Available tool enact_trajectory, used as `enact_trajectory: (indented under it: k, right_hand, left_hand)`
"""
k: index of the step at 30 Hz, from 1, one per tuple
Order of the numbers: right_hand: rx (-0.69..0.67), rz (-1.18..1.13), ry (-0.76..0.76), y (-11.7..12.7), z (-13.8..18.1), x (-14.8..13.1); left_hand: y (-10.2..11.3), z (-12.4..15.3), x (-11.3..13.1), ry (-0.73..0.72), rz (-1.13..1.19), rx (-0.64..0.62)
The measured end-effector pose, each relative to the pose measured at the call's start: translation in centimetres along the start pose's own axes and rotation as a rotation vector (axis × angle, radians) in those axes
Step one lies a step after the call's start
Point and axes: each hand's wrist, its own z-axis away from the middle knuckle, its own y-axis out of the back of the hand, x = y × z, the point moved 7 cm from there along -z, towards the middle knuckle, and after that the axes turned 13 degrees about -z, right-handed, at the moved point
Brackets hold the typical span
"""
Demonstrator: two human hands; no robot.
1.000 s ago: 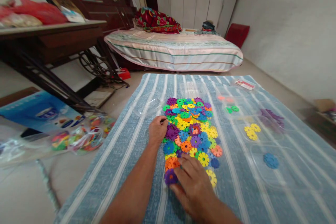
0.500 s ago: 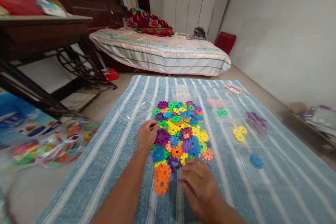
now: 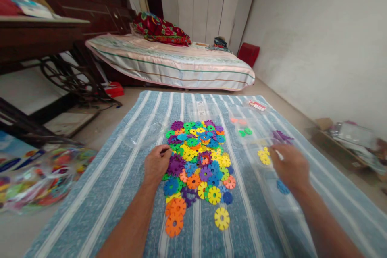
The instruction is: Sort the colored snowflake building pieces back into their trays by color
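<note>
A heap of flat, flower-shaped plastic discs [image 3: 198, 157] in many colours lies on a blue striped cloth [image 3: 121, 177]. My left hand [image 3: 157, 164] rests at the heap's left edge with its fingers curled; what they pinch is too small to name. My right hand [image 3: 290, 166] hovers to the right, blurred, just beside a small group of yellow discs [image 3: 263, 155] and below a group of purple discs [image 3: 281, 136]. Its fingers are smeared. A blue disc [image 3: 282, 187] shows under that wrist. One yellow disc [image 3: 221, 218] and two orange discs [image 3: 174, 213] lie apart at the heap's near end.
Green discs [image 3: 245, 132] and orange discs [image 3: 237, 120] sit in clear trays farther back. A clear bag of more discs [image 3: 39, 177] lies on the floor to the left. A dark table [image 3: 45, 32], a bed [image 3: 169, 62] and a cardboard box [image 3: 341, 141] surround the cloth.
My right hand has left the near end of the heap and swung right to the sorted yellow and purple groups. My left hand has stayed at the heap's left edge. The view has turned slightly.
</note>
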Motion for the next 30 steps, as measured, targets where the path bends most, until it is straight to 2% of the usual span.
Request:
enact_trajectory:
  k: [3,6,9,12,17,21,25,30]
  right_hand:
    - [-0.138,-0.301,0.067,-2.4,3.0,-6.0]
    - [-0.193,-0.503,0.108,-3.7,5.6,-11.5]
    - [-0.220,-0.616,0.141,-4.2,7.4,-15.9]
    - [-0.315,-0.597,0.152,-5.3,8.2,-19.0]
    - [-0.479,-0.478,0.167,-8.2,8.3,-21.0]
    - [-0.472,-0.462,0.217,-9.4,8.8,-21.2]
    - [-0.390,-0.507,0.246,-8.8,9.3,-21.4]
    - [-0.280,-0.629,0.194,-6.3,8.4,-21.2]
  left_hand:
    - [-0.1,0.1,-0.1,-0.005,0.008,0.010]
    - [-0.2,0.4,0.0,-0.014,0.027,0.007]
    - [-0.4,0.5,0.0,-0.004,0.033,0.001]
    - [-0.5,0.6,-0.1,-0.001,0.039,0.001]
    - [-0.5,0.5,0.0,-0.025,0.055,0.006]
    - [-0.5,0.5,0.0,-0.018,0.049,0.008]
    - [-0.4,0.5,-0.1,-0.005,0.032,0.012]
    - [-0.4,0.4,0.0,-0.017,0.035,0.009]
